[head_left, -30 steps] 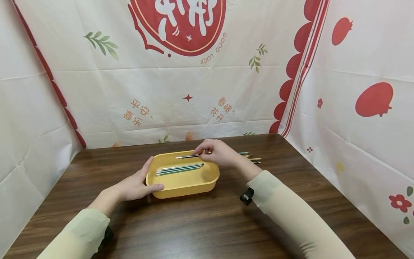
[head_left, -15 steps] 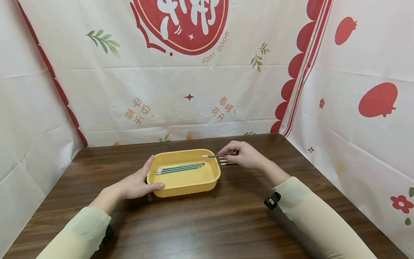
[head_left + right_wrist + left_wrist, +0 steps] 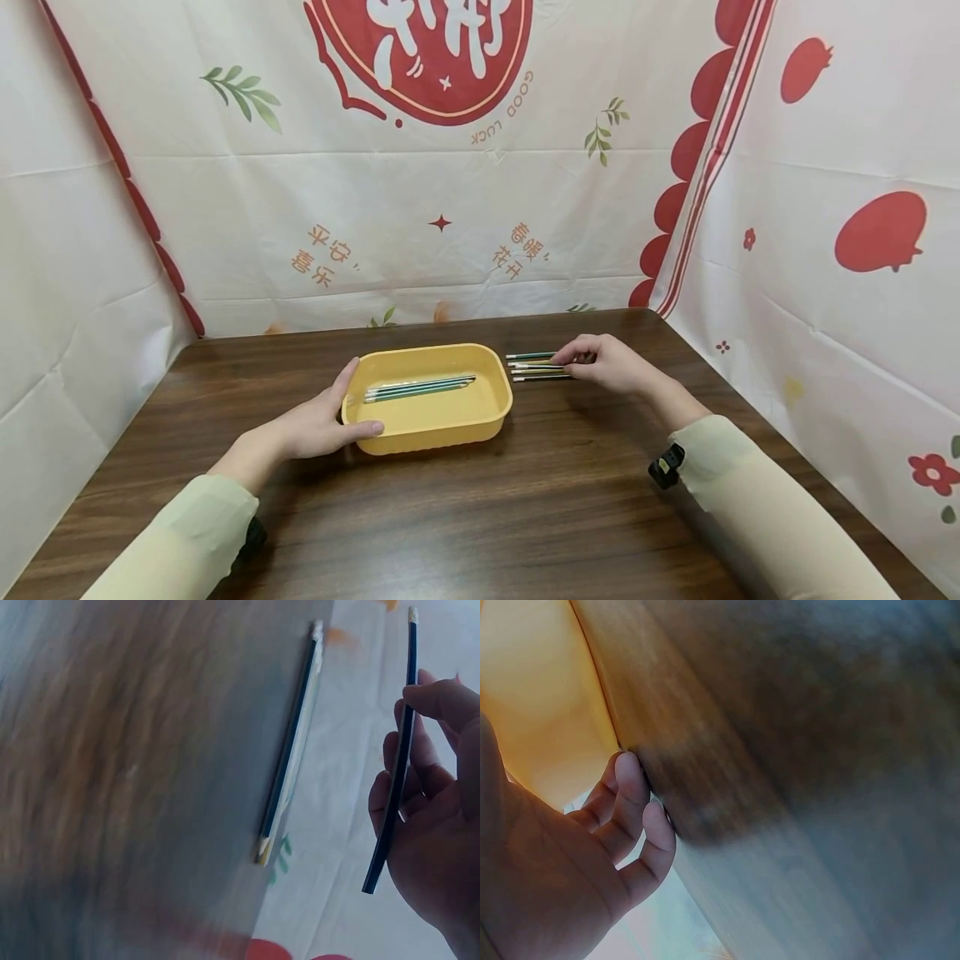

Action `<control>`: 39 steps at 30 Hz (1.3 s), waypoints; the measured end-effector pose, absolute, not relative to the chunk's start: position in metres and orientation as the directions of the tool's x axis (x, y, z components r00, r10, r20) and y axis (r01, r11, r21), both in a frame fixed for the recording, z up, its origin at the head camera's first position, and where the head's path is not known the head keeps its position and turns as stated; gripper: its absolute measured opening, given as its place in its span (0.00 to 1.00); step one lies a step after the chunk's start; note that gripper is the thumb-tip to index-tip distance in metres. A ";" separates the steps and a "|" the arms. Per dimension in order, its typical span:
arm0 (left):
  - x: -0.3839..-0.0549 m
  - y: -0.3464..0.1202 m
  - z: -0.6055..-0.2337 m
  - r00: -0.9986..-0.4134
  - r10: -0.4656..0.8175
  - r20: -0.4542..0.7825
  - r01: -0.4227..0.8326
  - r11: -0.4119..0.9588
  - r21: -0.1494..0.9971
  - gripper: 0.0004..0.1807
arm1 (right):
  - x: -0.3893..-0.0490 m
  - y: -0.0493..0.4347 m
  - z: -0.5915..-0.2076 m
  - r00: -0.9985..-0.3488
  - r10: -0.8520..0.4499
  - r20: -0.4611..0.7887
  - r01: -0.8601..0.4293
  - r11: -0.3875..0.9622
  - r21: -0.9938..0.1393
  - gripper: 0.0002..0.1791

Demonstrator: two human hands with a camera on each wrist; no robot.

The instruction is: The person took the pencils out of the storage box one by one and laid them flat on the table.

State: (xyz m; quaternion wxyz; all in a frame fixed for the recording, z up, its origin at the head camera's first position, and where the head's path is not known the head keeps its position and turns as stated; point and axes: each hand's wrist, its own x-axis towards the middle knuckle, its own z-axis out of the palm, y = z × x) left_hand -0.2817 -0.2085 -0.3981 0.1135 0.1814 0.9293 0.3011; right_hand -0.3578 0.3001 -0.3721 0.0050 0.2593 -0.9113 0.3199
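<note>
Right hand [image 3: 611, 364] pinches a slim, dark, white-tipped pencil [image 3: 400, 765] at the row of slim dark and yellow pencils [image 3: 542, 378], right of the rounded yellow plastic tray [image 3: 431, 437]. Left hand [image 3: 318, 425] grips tray's left end. Best: keep pencil parallel to row, lower flat, release gently; avoid rolling neighbours.

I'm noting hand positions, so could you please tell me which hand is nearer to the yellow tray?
Left: the left hand grips the left end of the yellow tray. The right hand is apart from it, beyond its right end, holding a pencil.
</note>
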 end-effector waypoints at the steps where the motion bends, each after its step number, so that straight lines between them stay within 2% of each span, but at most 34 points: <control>1: -0.282 -0.208 -0.398 -0.908 0.406 -0.102 0.269 0.752 0.602 0.71 | -0.359 0.302 -0.374 -0.866 -0.475 0.160 -0.471 0.663 -0.582 0.12; 13: -0.282 -0.208 -0.400 -0.908 0.406 -0.102 0.267 0.750 0.605 0.71 | -0.373 0.306 -0.391 -0.856 -0.516 0.027 -0.448 0.716 -0.535 0.12; 26: -0.279 -0.207 -0.396 -0.908 0.407 -0.103 0.265 0.747 0.610 0.71 | -0.376 0.298 -0.396 -0.848 -0.530 -0.021 -0.460 0.753 -0.470 0.14; 39: -0.281 -0.208 -0.400 -0.909 0.405 -0.097 0.265 0.742 0.616 0.71 | -0.377 0.295 -0.400 -0.848 -0.530 -0.011 -0.476 0.771 -0.424 0.14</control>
